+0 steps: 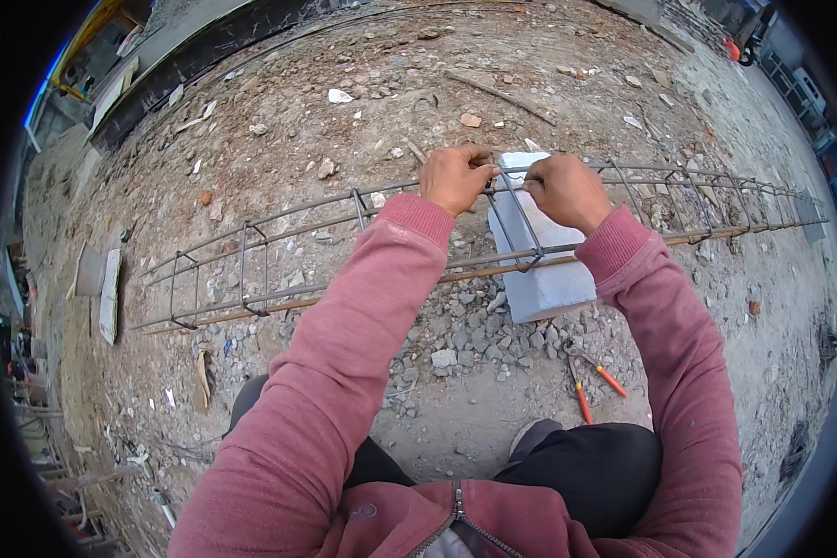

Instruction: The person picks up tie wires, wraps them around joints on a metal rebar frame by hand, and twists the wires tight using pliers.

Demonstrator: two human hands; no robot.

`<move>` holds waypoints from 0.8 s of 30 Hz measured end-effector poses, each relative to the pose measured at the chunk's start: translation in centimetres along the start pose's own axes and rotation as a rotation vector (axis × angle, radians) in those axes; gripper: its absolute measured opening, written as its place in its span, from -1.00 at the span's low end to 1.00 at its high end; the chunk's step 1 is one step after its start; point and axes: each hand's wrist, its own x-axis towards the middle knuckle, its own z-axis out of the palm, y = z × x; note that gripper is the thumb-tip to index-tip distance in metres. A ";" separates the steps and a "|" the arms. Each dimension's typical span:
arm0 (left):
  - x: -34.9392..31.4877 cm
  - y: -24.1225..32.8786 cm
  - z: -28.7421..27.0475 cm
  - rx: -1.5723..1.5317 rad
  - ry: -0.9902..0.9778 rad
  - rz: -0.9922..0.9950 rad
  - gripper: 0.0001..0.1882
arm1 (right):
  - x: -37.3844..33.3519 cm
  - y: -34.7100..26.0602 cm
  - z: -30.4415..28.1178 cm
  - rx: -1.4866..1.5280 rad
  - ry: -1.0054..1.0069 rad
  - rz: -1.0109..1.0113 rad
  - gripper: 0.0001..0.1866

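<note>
A long rebar cage (298,299) of thin steel bars with square stirrups lies crosswise before me. It rests across a pale, light-grey block (553,293). At the cage's far upper bar, above the block, my left hand (454,179) is closed in a pinch beside a stirrup. My right hand (567,192) pinches just right of that stirrup, knuckles up. Between the fingertips a thin dark wire seems to run at the joint of bar and stirrup; the fingers partly hide it. Pliers (581,386) with red-orange handles lie on the ground by my knee, their jaws toward the block.
Gravel (474,339) lies around the block's near end. Beyond the cage are rubble, a loose rod (500,98) and a white stone (339,96). A pale board (110,296) stands beyond the cage's left end. My knee (604,465) is close below the pliers.
</note>
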 end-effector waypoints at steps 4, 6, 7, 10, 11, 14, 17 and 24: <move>-0.2 0.7 -0.7 0.372 -0.131 -0.115 -0.71 | 1.2 -2.2 -2.7 -0.331 -0.003 -0.125 -0.85; -0.3 0.7 -0.7 0.328 -0.114 -0.056 -0.77 | 1.0 -3.4 -3.3 -0.356 -0.054 -0.124 -0.87; -0.4 0.5 -0.5 0.306 -0.111 -0.058 -0.77 | 0.7 -3.9 -3.4 -0.324 -0.117 -0.156 -0.89; -0.4 -0.1 -0.2 0.205 0.027 0.073 -0.80 | 1.4 -4.4 -3.4 -0.372 -0.186 -0.308 -0.92; -0.4 -0.2 -0.1 0.239 0.022 0.088 -0.82 | 2.6 -4.3 -3.6 -0.431 -0.135 -0.410 -0.93; -0.4 -0.7 -0.2 0.271 0.050 0.176 -0.87 | 7.0 -3.6 -3.2 -0.558 -0.123 -0.586 -0.95; -0.4 -1.0 -0.2 0.201 0.078 0.253 -0.89 | 10.5 -3.0 -2.6 -0.410 -0.079 -0.783 -0.94; -0.6 -0.5 -0.2 0.205 0.049 0.195 -0.87 | 7.5 -5.6 -3.6 -0.606 -0.358 -0.020 -0.84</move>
